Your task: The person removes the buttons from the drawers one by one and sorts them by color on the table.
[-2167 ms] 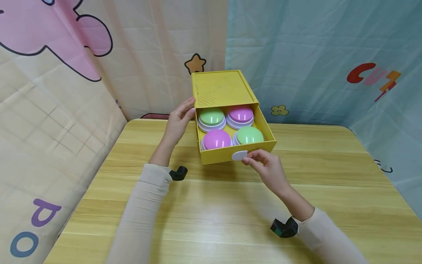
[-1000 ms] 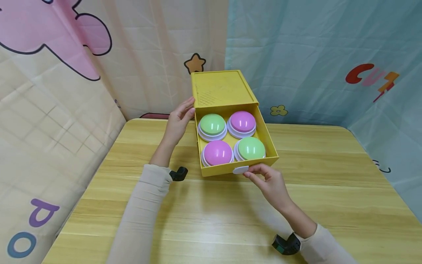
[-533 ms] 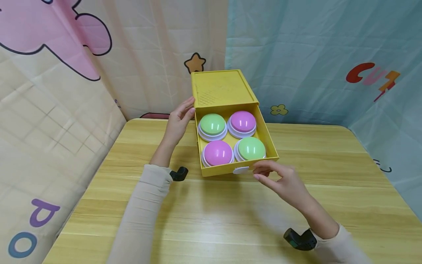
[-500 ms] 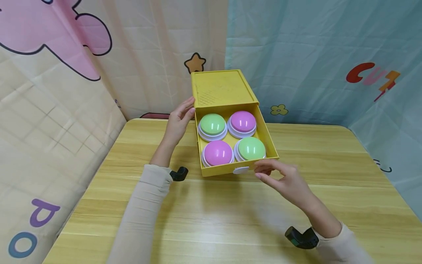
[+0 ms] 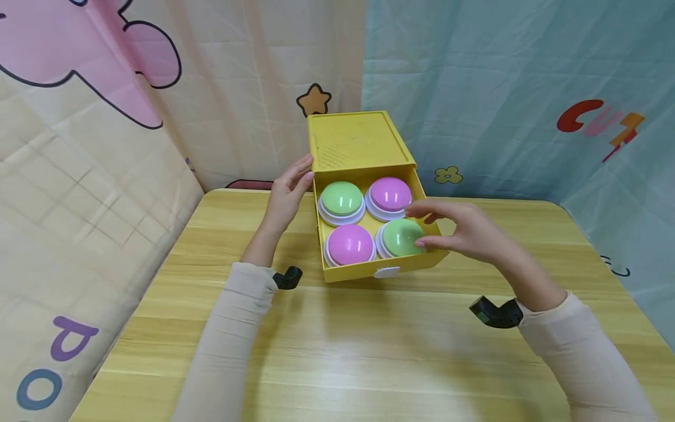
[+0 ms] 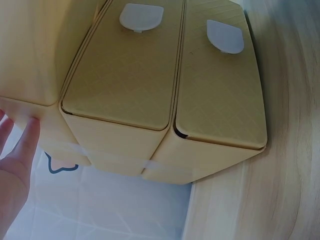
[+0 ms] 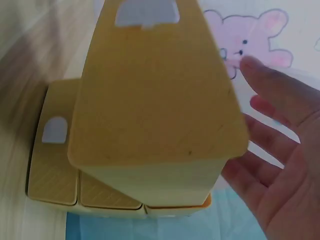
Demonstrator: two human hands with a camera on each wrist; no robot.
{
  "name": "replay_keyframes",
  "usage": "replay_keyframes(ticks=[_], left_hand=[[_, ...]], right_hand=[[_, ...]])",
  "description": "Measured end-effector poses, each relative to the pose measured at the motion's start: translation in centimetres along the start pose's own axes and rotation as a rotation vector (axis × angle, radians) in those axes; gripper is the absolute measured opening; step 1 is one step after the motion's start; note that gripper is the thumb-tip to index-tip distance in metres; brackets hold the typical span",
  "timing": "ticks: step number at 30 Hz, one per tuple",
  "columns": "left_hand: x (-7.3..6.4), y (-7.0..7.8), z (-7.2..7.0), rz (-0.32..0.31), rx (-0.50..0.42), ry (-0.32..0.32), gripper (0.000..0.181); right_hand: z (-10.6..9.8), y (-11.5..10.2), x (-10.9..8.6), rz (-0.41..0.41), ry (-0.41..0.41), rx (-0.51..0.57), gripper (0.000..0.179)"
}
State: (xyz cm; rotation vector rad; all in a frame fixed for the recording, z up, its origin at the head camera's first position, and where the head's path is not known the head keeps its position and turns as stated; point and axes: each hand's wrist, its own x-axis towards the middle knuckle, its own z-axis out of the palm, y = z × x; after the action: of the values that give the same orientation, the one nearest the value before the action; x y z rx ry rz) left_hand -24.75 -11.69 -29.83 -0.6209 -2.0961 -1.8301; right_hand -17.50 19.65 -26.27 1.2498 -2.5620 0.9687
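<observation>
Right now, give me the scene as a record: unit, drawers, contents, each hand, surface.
unit: yellow box, three drawers
top drawer: top drawer pulled out
lower drawers: two lower drawers closed
contents: far-left green dome, far-right pink dome, near-left pink dome, near-right green dome
left hand: left hand touching box's left side
right hand: right hand at near-right green dome; contact unclear
surface: wood-grain table

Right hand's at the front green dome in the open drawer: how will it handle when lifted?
The front green dome is probably slippery, as its top looks smooth and glossy. It seems stiff, given its even round shape. It probably won't roll or tip easily while sitting on its wide white base.
</observation>
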Motion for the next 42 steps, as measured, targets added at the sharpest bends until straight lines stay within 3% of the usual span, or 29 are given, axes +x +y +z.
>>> replay_keyframes(ticks=[7,12,16,23,29,34,38,42], left_hand=[[0.1,0.0,0.2,0.003,-0.011,-0.002,0.038],[0.1,0.0,0.1,-0.004,-0.015,0.002,0.038],[0.0,0.0,0.1,-0.007,-0.013,0.002,0.038],[0.0,-0.1,0.2,-0.002,-0.005,0.004,0.038],[0.0,-0.1,0.1,0.001,-0.001,0.013,0.038],[0.0,-0.3,0.1,0.014,-0.012,0.014,0.037],[0.0,-0.3,0.1,0.011,-0.017,0.014,0.037],[0.0,-0.3,0.1,0.010,-0.013,0.014,0.037]], right_hand=[[-0.5,0.9,1.6,0.103,-0.250,-0.002,0.068],[-0.2,0.7,2.5,0.088,-0.356,-0.094,0.066],[0.3,0.5,3.1,0.066,-0.396,-0.173,0.060],[1.2,0.4,3.6,0.078,-0.406,-0.246,0.053],[1.4,0.9,3.6,0.045,-0.365,-0.204,0.052],[1.1,1.1,3.5,0.085,-0.331,-0.120,0.055],[0.6,0.8,3.4,0.135,-0.280,-0.056,0.058],[0.2,0.4,3.5,0.106,-0.191,-0.082,0.057]])
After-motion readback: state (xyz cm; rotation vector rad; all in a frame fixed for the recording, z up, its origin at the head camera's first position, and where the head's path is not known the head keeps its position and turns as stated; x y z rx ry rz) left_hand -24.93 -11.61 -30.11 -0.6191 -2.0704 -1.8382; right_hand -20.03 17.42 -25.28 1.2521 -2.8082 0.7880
